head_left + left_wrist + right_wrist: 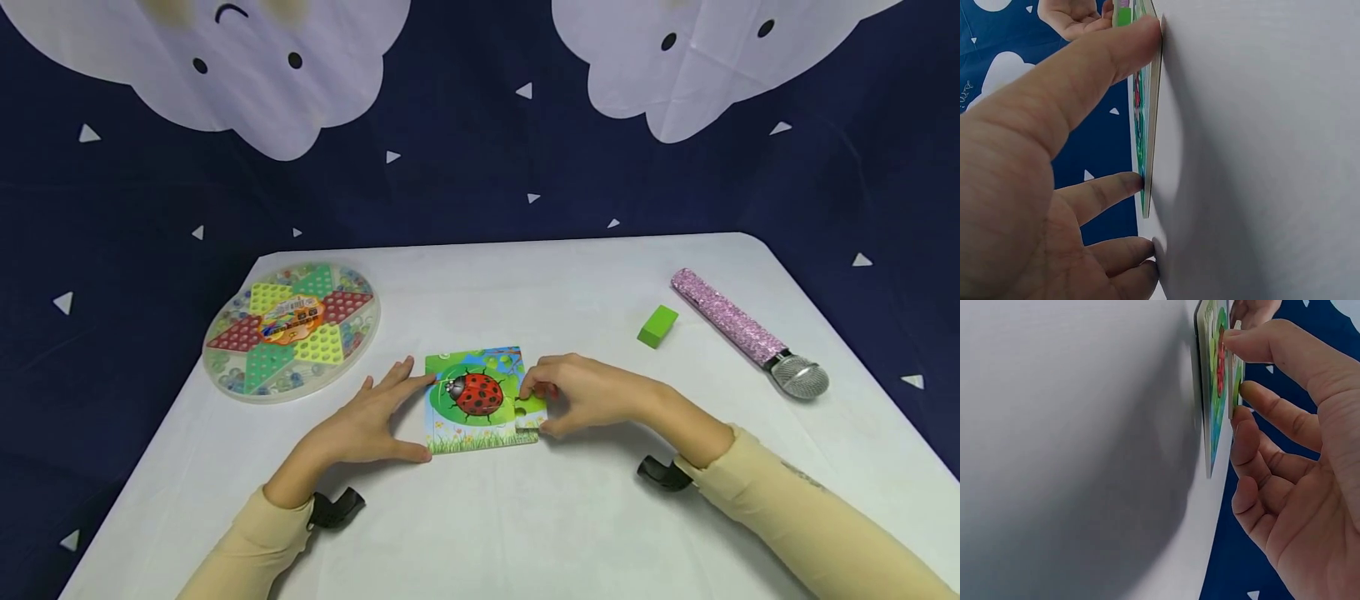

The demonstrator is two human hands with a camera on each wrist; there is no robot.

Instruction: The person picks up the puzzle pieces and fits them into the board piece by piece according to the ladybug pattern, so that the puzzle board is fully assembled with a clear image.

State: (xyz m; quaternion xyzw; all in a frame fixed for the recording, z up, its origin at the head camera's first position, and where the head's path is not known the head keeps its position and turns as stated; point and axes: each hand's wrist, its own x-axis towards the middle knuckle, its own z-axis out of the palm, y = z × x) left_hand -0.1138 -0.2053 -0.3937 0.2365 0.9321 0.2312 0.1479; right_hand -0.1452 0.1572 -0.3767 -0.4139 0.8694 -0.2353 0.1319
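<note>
A square ladybird jigsaw puzzle [474, 398] lies flat on the white table [480, 533], seen edge-on as the puzzle [1147, 125] and the puzzle [1213, 381] in the wrist views. My left hand [375, 421] steadies its left edge with straight fingers and thumb [1116, 50] touching the board. My right hand [581, 400] pinches a small green puzzle piece [531, 405] at the puzzle's right edge, with the piece [1235, 375] held slightly raised above the board between thumb and finger.
A round Chinese checkers board [292, 329] with marbles lies at the left. A green block [657, 325] and a pink glitter microphone [750, 333] lie at the right. A dark blue cloud-print backdrop hangs behind the table.
</note>
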